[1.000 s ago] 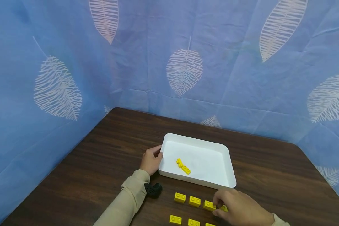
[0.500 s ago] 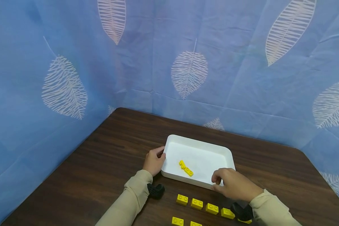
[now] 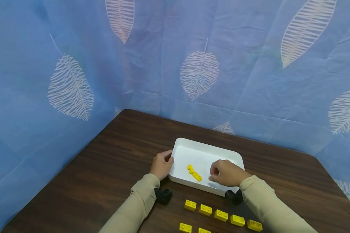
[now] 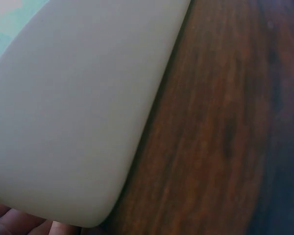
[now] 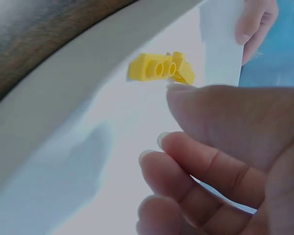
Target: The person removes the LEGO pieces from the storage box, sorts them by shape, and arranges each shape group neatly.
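My left hand (image 3: 161,165) holds the left wall of a shallow white tray (image 3: 205,186), thumb at the rim. In the left wrist view some of its fingers (image 4: 24,221) show past the tray's pale outer wall (image 4: 88,98). Two yellow toy building bricks (image 3: 196,176) lie end to end at an angle inside the tray, touching or nearly so; one shows two studs in the right wrist view. Over the tray's right half hovers my right hand (image 3: 226,173), just right of those bricks. Its fingers are loosely bent, thumb apart from them, with nothing between.
In front of the tray, a row of several two-stud yellow bricks (image 3: 221,215) crosses the dark wooden table (image 3: 105,181). A second row (image 3: 185,227) is cut off by the lower frame edge. A blue leaf-print curtain (image 3: 151,74) hangs behind the table.
My right hand has moved from the near row of bricks forward and left, over the tray's front wall and in above its floor. The left hand stays at the tray's left side.
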`<move>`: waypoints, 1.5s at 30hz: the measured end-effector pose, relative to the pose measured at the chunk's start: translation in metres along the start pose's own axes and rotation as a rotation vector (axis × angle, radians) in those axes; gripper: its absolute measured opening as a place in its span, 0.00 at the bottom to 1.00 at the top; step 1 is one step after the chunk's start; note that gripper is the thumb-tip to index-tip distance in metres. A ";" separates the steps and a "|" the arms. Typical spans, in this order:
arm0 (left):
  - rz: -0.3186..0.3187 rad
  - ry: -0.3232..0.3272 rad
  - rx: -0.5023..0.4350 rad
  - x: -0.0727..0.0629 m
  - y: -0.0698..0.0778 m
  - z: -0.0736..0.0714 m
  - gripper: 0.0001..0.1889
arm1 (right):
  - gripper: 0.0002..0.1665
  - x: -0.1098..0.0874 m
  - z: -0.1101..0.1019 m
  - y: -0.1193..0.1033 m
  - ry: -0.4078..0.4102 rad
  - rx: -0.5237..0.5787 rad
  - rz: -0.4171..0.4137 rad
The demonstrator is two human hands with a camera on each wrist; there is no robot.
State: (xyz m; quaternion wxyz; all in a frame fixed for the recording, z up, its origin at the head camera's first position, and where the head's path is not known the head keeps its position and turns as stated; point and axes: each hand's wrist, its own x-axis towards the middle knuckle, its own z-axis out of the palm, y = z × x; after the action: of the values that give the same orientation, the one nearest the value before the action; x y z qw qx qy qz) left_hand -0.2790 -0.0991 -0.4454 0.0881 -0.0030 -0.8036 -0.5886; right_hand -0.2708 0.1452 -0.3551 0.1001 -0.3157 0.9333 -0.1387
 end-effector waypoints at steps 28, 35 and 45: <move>0.004 0.000 0.018 0.003 0.008 0.004 0.19 | 0.08 0.055 0.017 -0.011 -0.219 0.005 0.170; -0.036 -0.006 0.019 0.002 0.005 0.005 0.20 | 0.07 0.047 0.013 -0.010 -0.205 -0.017 0.204; -0.028 0.009 0.011 0.001 -0.001 0.000 0.19 | 0.04 0.018 -0.001 0.000 -0.110 -0.002 0.086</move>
State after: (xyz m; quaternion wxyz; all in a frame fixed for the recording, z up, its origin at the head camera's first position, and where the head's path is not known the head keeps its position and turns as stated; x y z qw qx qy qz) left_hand -0.2797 -0.0991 -0.4461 0.0835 0.0117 -0.8065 -0.5852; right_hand -0.2855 0.1342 -0.3558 0.1566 -0.2827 0.9392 -0.1159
